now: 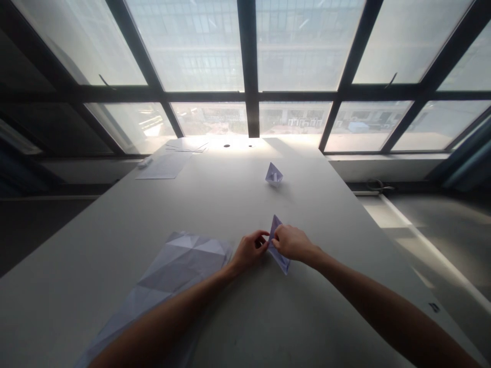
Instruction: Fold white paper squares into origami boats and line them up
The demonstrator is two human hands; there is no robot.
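A folded piece of pale lilac paper, shaped like a paper boat (283, 262), stands in front of me with pointed ends towards and away from me. My right hand (294, 242) is closed on it from the right, its fingers bent over the upper edge and partly hiding it. On the other side, my left hand (249, 250) has curled fingers, with thumb and fingertips pinching the paper's left side. Farther off sits a finished-looking paper boat (273, 176), upright with a peak in its middle. To the left of my left hand lies a large creased sheet of paper (180, 263), partly under my forearm.
The white table (230, 204) reaches to the window wall. Flat paper sheets (164, 166) lie at its far left, beside a small whitish item (144, 163). A small dark mark (433, 307) is near the right edge. Two holes show at the far end.
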